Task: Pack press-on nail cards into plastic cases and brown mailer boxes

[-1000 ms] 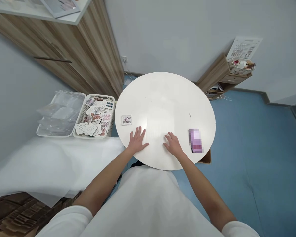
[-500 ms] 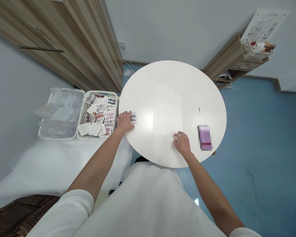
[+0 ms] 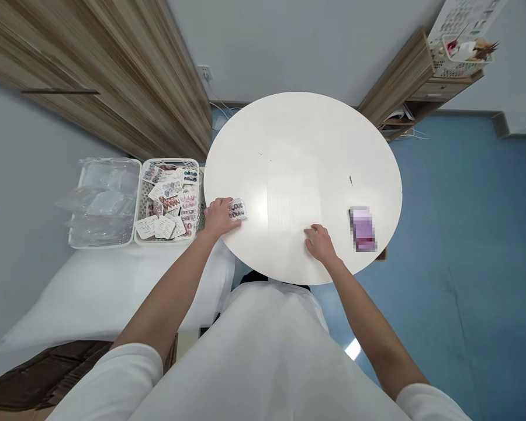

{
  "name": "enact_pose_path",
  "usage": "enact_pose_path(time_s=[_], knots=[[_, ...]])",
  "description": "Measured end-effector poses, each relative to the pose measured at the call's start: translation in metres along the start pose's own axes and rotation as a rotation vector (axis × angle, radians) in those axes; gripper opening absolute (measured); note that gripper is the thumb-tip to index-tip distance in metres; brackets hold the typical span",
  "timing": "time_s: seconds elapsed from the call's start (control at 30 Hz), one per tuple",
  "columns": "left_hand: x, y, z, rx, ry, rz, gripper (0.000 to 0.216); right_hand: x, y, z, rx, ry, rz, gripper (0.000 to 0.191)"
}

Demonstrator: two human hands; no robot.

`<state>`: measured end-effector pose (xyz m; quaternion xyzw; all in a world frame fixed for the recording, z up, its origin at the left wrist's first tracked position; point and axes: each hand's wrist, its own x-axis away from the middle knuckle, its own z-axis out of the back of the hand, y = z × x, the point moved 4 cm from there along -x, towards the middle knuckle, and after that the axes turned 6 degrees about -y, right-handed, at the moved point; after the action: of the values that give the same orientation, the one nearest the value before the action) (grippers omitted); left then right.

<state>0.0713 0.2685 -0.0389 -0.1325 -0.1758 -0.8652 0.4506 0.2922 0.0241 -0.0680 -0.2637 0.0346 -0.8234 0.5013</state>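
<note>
A small clear pack (image 3: 237, 209) with rows of dark, shiny gem-like pieces lies near the left edge of the round white table (image 3: 298, 134). My left hand (image 3: 220, 216) is around its left end, with the thumb on the near side and the index finger on the far side; the covered end is hidden. My right hand (image 3: 319, 242) rests low over the table's near part, holding nothing, its fingers loosely bent and apart.
Left of the table, a white basket (image 3: 138, 234) holds carded gem-like sets, beside another basket (image 3: 76, 238) of clear plastic bags. A blurred purple object (image 3: 363, 229) lies on the table's right side. A wooden cabinet (image 3: 414, 76) stands at the far right.
The pack has shifted slightly right on the table and turned a little, and more of it shows past my left hand. My right hand has barely moved. The camera view has tilted slightly.
</note>
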Motion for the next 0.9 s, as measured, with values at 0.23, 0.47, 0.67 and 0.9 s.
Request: enact_pose_path(time_s=[0.23,0.47,0.67,0.9], knots=[[0.05,0.086,-0.025,0.052,-0.021,-0.324,0.068,-0.002,0.013,0.007,-0.138,-0.065,0.013,0.039],[0.083,0.153,-0.061,0.049,-0.053,-0.378,0.064,0.02,0.027,0.024,-0.283,0.059,0.086,0.042],[0.079,0.172,-0.082,0.024,-0.066,-0.323,0.055,0.051,0.035,0.009,-0.235,0.142,0.201,0.036],[0.086,0.166,-0.093,0.05,0.003,-0.238,0.082,0.077,0.027,-0.016,-0.055,0.113,0.428,0.03]])
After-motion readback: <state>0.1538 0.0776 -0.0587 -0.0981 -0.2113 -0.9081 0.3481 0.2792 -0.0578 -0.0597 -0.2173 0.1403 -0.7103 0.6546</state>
